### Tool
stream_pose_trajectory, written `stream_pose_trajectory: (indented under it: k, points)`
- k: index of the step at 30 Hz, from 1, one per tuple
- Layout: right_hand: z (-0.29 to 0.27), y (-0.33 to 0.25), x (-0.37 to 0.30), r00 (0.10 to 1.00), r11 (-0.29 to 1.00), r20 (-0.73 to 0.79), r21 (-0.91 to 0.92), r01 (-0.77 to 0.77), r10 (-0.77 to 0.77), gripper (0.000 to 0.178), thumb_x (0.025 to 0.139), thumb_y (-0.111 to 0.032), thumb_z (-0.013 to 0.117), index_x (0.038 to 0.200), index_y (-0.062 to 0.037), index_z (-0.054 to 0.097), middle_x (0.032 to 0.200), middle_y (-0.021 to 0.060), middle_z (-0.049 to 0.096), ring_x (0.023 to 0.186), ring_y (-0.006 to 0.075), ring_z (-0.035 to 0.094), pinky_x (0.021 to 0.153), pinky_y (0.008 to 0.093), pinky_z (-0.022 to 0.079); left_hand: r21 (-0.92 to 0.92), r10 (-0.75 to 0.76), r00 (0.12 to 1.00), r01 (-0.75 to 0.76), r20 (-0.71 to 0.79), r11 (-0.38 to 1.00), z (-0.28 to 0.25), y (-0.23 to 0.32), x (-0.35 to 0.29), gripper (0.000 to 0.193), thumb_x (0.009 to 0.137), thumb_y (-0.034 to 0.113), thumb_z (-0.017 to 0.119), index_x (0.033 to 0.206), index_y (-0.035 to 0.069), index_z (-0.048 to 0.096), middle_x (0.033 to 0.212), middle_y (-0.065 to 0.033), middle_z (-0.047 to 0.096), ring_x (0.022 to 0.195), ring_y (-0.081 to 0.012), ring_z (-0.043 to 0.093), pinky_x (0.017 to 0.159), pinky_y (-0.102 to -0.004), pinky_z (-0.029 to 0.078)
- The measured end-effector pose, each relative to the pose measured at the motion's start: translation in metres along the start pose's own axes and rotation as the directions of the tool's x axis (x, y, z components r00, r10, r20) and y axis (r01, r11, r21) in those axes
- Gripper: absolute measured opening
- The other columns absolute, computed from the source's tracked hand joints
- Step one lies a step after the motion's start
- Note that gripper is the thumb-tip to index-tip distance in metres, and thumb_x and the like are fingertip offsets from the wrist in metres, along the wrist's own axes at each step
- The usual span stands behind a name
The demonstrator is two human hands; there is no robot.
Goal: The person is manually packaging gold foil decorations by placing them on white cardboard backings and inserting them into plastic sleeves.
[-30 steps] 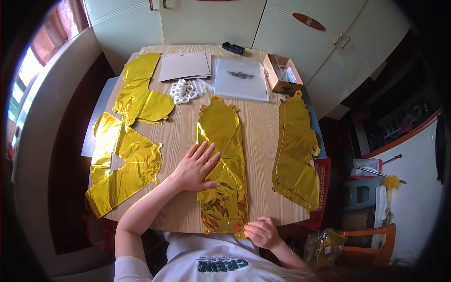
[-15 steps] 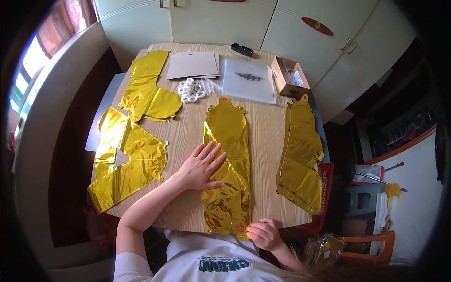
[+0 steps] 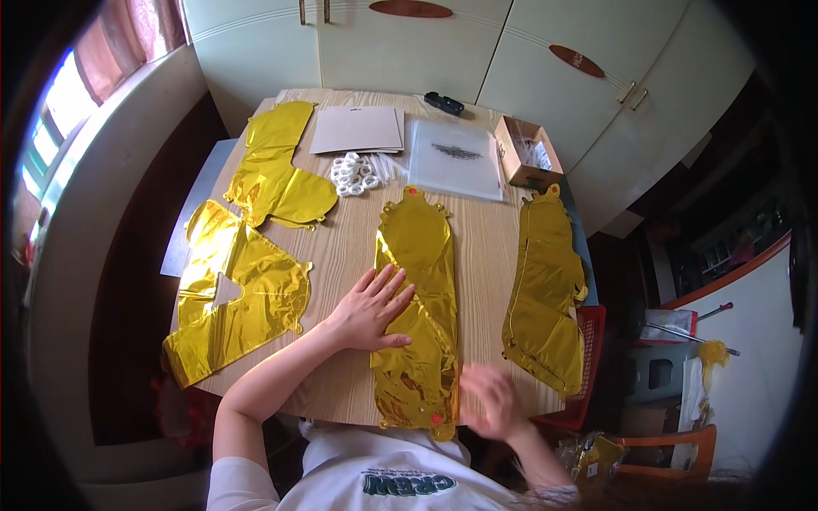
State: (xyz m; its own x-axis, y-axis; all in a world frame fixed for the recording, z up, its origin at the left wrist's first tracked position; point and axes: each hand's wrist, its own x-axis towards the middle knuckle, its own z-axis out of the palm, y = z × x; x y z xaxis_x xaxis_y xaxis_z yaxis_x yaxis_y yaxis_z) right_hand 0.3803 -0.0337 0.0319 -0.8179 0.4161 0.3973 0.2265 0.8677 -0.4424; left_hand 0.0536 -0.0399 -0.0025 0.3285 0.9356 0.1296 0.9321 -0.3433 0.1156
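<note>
A long, flat gold foil balloon [image 3: 414, 247] lies folded down the middle of the table, with small tabs along its edges and a red spot at each end. My left hand [image 3: 372, 312] rests flat on its left side, fingers stretched out. Beside the balloon's lower right edge is my right hand [image 3: 496, 402], its fingers smeared by motion; whether they touch the foil I cannot tell. More gold foil balloons lie flat around it: one at the upper left [image 3: 274, 166], one at the left with a notch [image 3: 247, 285], one at the right [image 3: 545, 294].
Along the table's far side are grey-beige cards [image 3: 356, 129], white tape rolls [image 3: 351, 175], a clear plastic sleeve [image 3: 456, 162], a black object [image 3: 444, 103] and an open cardboard box [image 3: 527, 153]. A red basket [image 3: 588, 358] stands by the right table edge [image 3: 558, 404].
My right hand has left the balloon's bottom end and moved up and slightly right along its edge. My left hand stays on the foil. The whole view has shifted slightly.
</note>
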Motion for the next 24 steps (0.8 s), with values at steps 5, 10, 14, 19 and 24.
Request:
stream_pose_trajectory:
  k: [5, 10, 14, 19, 24]
  points:
    - [0.028, 0.069, 0.078, 0.984, 0.986, 0.111, -0.106, -0.125, 0.137, 0.061, 0.096, -0.033, 0.054, 0.143, 0.0028, 0.037, 0.150, 0.0211, 0.036, 0.140, 0.0329, 0.034, 0.116, 0.0474, 0.025, 0.003, 0.007, 1.000, -0.007, 0.000, 1.000, -0.001, 0.000, 0.004, 0.096, 0.087, 0.075, 0.038, 0.148, 0.002, 0.032, 0.151, -0.0263, 0.030, 0.144, -0.0439, 0.020, 0.117, -0.0533, 0.015]
    - [0.055, 0.103, 0.123, 0.944, 0.952, 0.244, -0.263, -0.158, 0.224, 0.068, 0.101, -0.045, 0.038, 0.147, 0.0040, 0.029, 0.155, 0.0208, 0.027, 0.146, 0.0312, 0.022, 0.120, 0.0465, 0.014, 0.025, 0.010, 1.000, -0.009, -0.020, 1.000, 0.001, 0.001, 0.003, 0.094, 0.087, 0.075, 0.038, 0.148, 0.003, 0.033, 0.150, -0.0259, 0.033, 0.142, -0.0482, 0.021, 0.116, -0.0542, 0.016]
    - [0.061, 0.108, 0.128, 0.945, 0.932, 0.237, -0.337, -0.137, 0.225, 0.073, 0.097, -0.049, 0.046, 0.148, 0.0003, 0.030, 0.156, 0.0167, 0.027, 0.146, 0.0293, 0.021, 0.119, 0.0460, 0.014, 0.026, 0.004, 0.999, -0.003, -0.033, 1.000, -0.002, 0.001, 0.000, 0.094, 0.086, 0.075, 0.038, 0.147, 0.003, 0.035, 0.149, -0.0257, 0.034, 0.140, -0.0495, 0.023, 0.116, -0.0551, 0.018]
    - [0.051, 0.100, 0.132, 0.923, 0.919, 0.276, -0.362, -0.159, 0.268, 0.079, 0.094, -0.059, 0.044, 0.151, -0.0060, 0.028, 0.158, 0.0113, 0.025, 0.148, 0.0247, 0.018, 0.120, 0.0465, 0.010, -0.015, -0.001, 1.000, 0.001, -0.002, 1.000, -0.005, 0.000, -0.001, 0.094, 0.087, 0.075, 0.037, 0.147, 0.003, 0.034, 0.151, -0.0256, 0.032, 0.141, -0.0481, 0.022, 0.117, -0.0531, 0.017]
    - [0.054, 0.105, 0.126, 0.926, 0.906, 0.261, -0.393, -0.158, 0.274, 0.081, 0.093, -0.061, 0.044, 0.151, -0.0071, 0.027, 0.159, 0.0117, 0.023, 0.148, 0.0248, 0.015, 0.120, 0.0479, 0.007, -0.076, -0.125, 0.991, 0.129, 0.047, 0.989, -0.031, -0.049, 0.035, 0.073, 0.094, 0.054, 0.047, 0.147, 0.004, 0.036, 0.154, -0.0187, 0.030, 0.144, -0.0369, 0.025, 0.118, -0.0452, 0.021]
